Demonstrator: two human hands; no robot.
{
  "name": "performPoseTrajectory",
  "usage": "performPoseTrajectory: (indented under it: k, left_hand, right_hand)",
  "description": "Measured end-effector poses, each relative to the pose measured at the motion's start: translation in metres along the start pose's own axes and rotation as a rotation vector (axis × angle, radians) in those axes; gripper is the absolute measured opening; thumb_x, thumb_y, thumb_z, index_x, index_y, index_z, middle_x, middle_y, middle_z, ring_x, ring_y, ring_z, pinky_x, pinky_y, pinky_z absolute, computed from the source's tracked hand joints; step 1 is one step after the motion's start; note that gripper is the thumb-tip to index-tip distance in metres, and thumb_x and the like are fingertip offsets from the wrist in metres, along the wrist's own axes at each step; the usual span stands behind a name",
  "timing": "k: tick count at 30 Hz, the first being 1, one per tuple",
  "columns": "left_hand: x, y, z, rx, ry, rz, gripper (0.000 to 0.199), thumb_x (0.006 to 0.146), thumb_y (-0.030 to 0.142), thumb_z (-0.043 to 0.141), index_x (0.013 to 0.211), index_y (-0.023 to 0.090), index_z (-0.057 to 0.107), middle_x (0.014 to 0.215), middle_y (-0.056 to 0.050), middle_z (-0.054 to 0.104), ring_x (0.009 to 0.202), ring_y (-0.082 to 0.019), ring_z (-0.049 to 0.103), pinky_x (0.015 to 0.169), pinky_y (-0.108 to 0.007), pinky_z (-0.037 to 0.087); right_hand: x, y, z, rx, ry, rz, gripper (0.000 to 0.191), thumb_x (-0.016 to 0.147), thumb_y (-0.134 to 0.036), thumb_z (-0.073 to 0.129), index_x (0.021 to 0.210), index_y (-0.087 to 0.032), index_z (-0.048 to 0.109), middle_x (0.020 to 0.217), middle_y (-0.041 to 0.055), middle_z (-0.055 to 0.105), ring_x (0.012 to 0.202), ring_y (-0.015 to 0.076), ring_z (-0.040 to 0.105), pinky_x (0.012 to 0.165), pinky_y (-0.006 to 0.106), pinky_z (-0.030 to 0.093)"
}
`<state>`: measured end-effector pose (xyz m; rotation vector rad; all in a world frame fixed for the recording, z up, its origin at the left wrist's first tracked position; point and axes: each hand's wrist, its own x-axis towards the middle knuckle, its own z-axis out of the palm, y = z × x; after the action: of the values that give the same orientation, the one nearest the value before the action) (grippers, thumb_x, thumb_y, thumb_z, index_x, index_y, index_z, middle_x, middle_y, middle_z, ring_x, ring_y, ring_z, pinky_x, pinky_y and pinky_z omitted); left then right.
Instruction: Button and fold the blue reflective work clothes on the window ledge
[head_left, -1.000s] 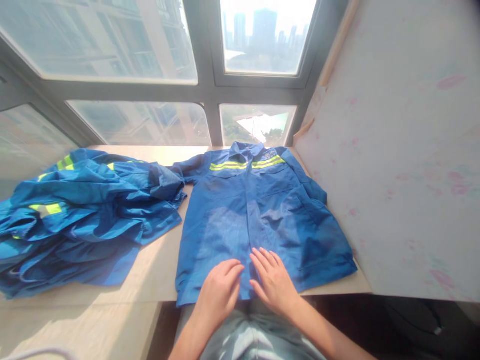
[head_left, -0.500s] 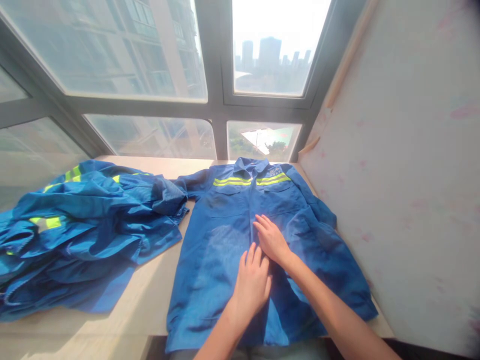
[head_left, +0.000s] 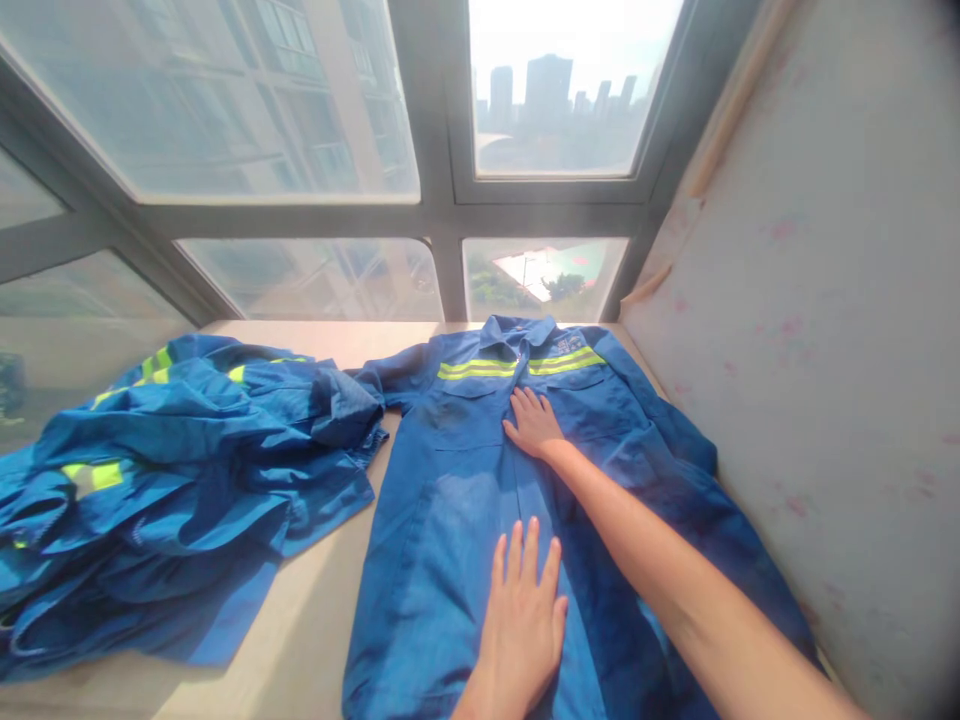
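A blue work jacket (head_left: 457,480) with yellow-green reflective stripes across its chest lies front side up, collar toward the window. My right hand (head_left: 534,424) rests on the front placket just below the chest stripe, fingers stretched out. Lower down, my left hand (head_left: 525,610) lies flat on the lower front of the jacket with its fingers spread. Neither hand grips anything. The jacket's sleeve on the left reaches to a second, crumpled pile of blue workwear (head_left: 202,470) with similar reflective patches.
Both garments lie on a pale wooden sill (head_left: 315,610). Grey window frames (head_left: 439,215) stand behind it, with buildings outside. A wall with faint pink flowers (head_left: 825,400) rises close along the right side of the jacket.
My right hand has slid up the placket toward the collar. My left hand has moved down toward the hem, its fingers now more spread. The view has shifted slightly.
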<state>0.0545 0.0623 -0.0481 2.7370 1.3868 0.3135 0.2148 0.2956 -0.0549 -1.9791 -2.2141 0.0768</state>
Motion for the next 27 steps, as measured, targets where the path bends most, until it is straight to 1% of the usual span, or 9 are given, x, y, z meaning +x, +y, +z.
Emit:
performPoseTrajectory:
  k: [5, 8, 11, 13, 16, 19, 22, 24, 27]
  left_hand:
    - [-0.001, -0.001, 0.0, 0.019, -0.004, 0.019, 0.071, 0.093, 0.033, 0.052, 0.159, 0.026, 0.025, 0.167, -0.01, 0.018, 0.152, -0.034, 0.019, 0.117, -0.057, 0.033]
    - [-0.002, 0.0, 0.002, 0.028, -0.014, 0.019, 0.073, 0.092, 0.032, 0.054, 0.159, 0.025, 0.026, 0.166, -0.011, 0.019, 0.152, -0.035, 0.02, 0.117, -0.057, 0.034]
    - [-0.001, 0.001, 0.006, 0.024, -0.011, 0.002, 0.072, 0.091, 0.034, 0.055, 0.158, 0.025, 0.03, 0.165, -0.012, 0.023, 0.15, -0.035, 0.025, 0.114, -0.057, 0.038]
    - [-0.001, 0.002, 0.008, 0.013, -0.006, -0.015, 0.071, 0.09, 0.038, 0.056, 0.156, 0.025, 0.034, 0.164, -0.013, 0.028, 0.148, -0.034, 0.03, 0.112, -0.056, 0.041]
    - [-0.001, 0.0, 0.01, -0.002, -0.011, -0.005, 0.07, 0.089, 0.042, 0.057, 0.155, 0.026, 0.037, 0.161, -0.013, 0.033, 0.146, -0.034, 0.036, 0.109, -0.056, 0.043]
    - [-0.001, -0.001, 0.011, -0.008, -0.028, 0.017, 0.073, 0.088, 0.043, 0.058, 0.155, 0.026, 0.036, 0.161, -0.013, 0.034, 0.145, -0.035, 0.036, 0.109, -0.055, 0.043]
    - [-0.001, 0.0, 0.012, -0.011, -0.033, -0.002, 0.073, 0.088, 0.045, 0.059, 0.155, 0.027, 0.037, 0.16, -0.012, 0.035, 0.144, -0.035, 0.037, 0.109, -0.056, 0.042]
    - [-0.001, 0.001, 0.012, -0.009, -0.023, -0.014, 0.071, 0.088, 0.047, 0.059, 0.153, 0.027, 0.039, 0.16, -0.012, 0.037, 0.144, -0.035, 0.038, 0.108, -0.056, 0.043]
    - [0.0, 0.002, 0.011, -0.003, -0.009, -0.013, 0.07, 0.088, 0.046, 0.059, 0.152, 0.027, 0.041, 0.159, -0.012, 0.038, 0.143, -0.034, 0.039, 0.107, -0.055, 0.044]
  right_hand:
    - [0.039, 0.007, 0.005, -0.009, 0.057, 0.02, 0.064, 0.098, -0.049, 0.039, 0.15, -0.011, 0.041, 0.16, 0.0154, 0.034, 0.149, 0.0303, 0.025, 0.119, 0.052, 0.019]
    - [0.067, 0.013, 0.007, -0.014, 0.055, 0.021, 0.061, 0.099, -0.049, 0.038, 0.149, -0.013, 0.042, 0.16, 0.0158, 0.035, 0.148, 0.0303, 0.027, 0.118, 0.054, 0.021]
    - [0.094, 0.017, 0.008, -0.012, 0.03, 0.043, 0.061, 0.099, -0.048, 0.038, 0.149, -0.013, 0.042, 0.16, 0.0162, 0.035, 0.148, 0.03, 0.026, 0.117, 0.054, 0.022]
    - [0.107, 0.019, 0.009, -0.011, 0.038, 0.05, 0.062, 0.099, -0.05, 0.039, 0.148, -0.012, 0.042, 0.159, 0.0173, 0.035, 0.148, 0.0307, 0.026, 0.117, 0.054, 0.023]
    - [0.117, 0.021, 0.008, -0.015, 0.079, 0.036, 0.062, 0.097, -0.05, 0.041, 0.144, -0.01, 0.047, 0.157, 0.0193, 0.038, 0.143, 0.0318, 0.032, 0.114, 0.053, 0.029]
    - [0.122, 0.023, 0.009, -0.019, 0.106, 0.009, 0.049, 0.097, -0.037, 0.039, 0.136, -0.011, 0.054, 0.156, 0.0172, 0.041, 0.139, 0.0299, 0.037, 0.111, 0.052, 0.033]
    - [0.125, 0.025, 0.011, -0.012, 0.101, -0.002, 0.047, 0.094, -0.026, 0.038, 0.136, -0.011, 0.054, 0.158, 0.015, 0.039, 0.141, 0.0272, 0.036, 0.114, 0.051, 0.03]
    - [0.127, 0.025, 0.014, -0.007, 0.096, -0.002, 0.051, 0.093, -0.024, 0.039, 0.14, -0.009, 0.05, 0.158, 0.0161, 0.037, 0.143, 0.027, 0.034, 0.117, 0.051, 0.027]
    - [0.128, 0.025, 0.017, 0.008, 0.111, 0.017, 0.054, 0.093, -0.025, 0.04, 0.143, -0.008, 0.047, 0.158, 0.0169, 0.037, 0.144, 0.0283, 0.034, 0.117, 0.053, 0.025]
